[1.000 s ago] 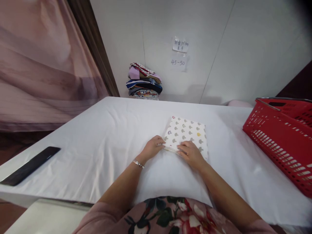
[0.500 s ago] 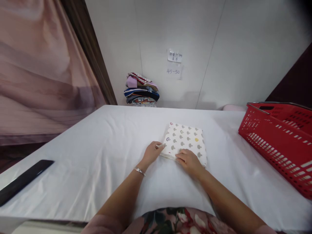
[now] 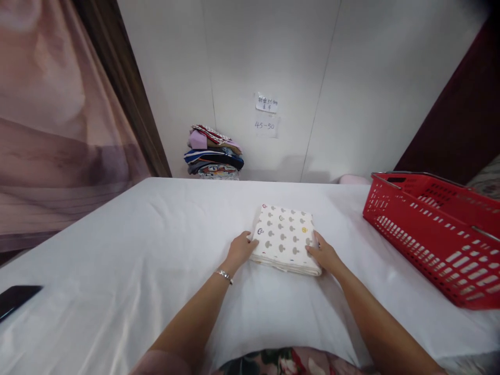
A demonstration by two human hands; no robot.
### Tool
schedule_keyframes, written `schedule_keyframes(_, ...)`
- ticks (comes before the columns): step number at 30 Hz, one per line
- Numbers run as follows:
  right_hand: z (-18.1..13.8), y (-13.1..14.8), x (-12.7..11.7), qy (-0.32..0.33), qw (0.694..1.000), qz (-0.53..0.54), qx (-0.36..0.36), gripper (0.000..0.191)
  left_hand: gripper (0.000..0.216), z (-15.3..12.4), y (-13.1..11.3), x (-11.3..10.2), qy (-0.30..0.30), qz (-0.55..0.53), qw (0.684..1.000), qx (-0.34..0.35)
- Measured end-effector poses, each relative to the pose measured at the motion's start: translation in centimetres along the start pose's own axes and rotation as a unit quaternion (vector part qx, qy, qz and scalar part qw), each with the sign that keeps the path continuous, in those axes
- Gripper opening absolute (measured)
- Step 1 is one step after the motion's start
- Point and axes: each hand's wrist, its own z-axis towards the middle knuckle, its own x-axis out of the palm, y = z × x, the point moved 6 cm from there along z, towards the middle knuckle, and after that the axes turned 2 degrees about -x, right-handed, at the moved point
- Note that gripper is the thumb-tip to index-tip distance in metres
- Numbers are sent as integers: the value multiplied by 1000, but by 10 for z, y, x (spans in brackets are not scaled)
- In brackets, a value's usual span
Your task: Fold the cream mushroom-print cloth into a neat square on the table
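A folded white cloth (image 3: 285, 237) lies flat on the white-covered table in front of me. It is printed with grey mushroom-like shapes and a few coloured ones, and its stacked layers show along the near edge. My left hand (image 3: 241, 249) grips the left side, thumb on top and fingers partly hidden at the edge. On the opposite side, my right hand (image 3: 324, 252) has its thumb over the top near the right corner, with the other fingers at the edge. A silver bracelet (image 3: 224, 275) circles my left wrist.
A red plastic basket (image 3: 425, 234) stands on the right of the table (image 3: 156, 250). A black flat object (image 3: 17, 299) lies at the left edge. Behind the table, folded fabrics (image 3: 214, 153) are piled against the wall. A pinkish curtain (image 3: 58, 130) hangs at the left.
My right hand has gone from the cloth's near edge to its right side. My left hand stays at the left side. The view has shifted, so basket and wall appear further left.
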Motion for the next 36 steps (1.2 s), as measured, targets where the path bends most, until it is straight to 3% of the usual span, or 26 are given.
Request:
schedule_keyframes(3, 15, -1, -6, 3, 1000, 20, -18, 73, 49, -10, 0, 13, 27, -50, 998, -31)
schedule_keyframes(5, 31, -7, -20, 30, 999, 12, -35, 74, 49, -28, -7, 35, 71, -107, 991, -23)
schedule_keyframes(9, 66, -17, -64, 40, 990, -118, -72, 65, 44, -86, -44, 88, 204, -155, 958, 128)
schedule_keyframes(12, 74, -6, -84, 2, 966, -225, -125, 55, 42, -108, -61, 95, 220, -144, 947, 185)
schedule_keyframes(15, 52, 22, -76, -16, 959, -192, -207, 48, 29, -86, -57, 66, 119, -124, 966, 191)
schedule_keyframes(18, 13, 46, -45, 12, 955, -148, -256, 49, 29, -43, -39, 27, -32, -89, 977, 194)
schedule_keyframes(21, -24, 57, -6, 63, 949, -168, -260, 55, 37, -6, -23, 7, -98, -46, 976, 191)
schedule_keyframes(25, -48, 57, 26, 95, 927, -237, -273, 58, 49, 24, -15, 14, -72, 1, 983, 171)
schedule_keyframes(31, -47, 54, 28, 91, 917, -270, -278, 61, 51, 47, -23, 31, -30, 23, 979, 198)
schedule_keyframes(36, -47, 53, 28, 86, 918, -268, -279, 61, 39, 55, -30, 32, 12, 68, 961, 269)
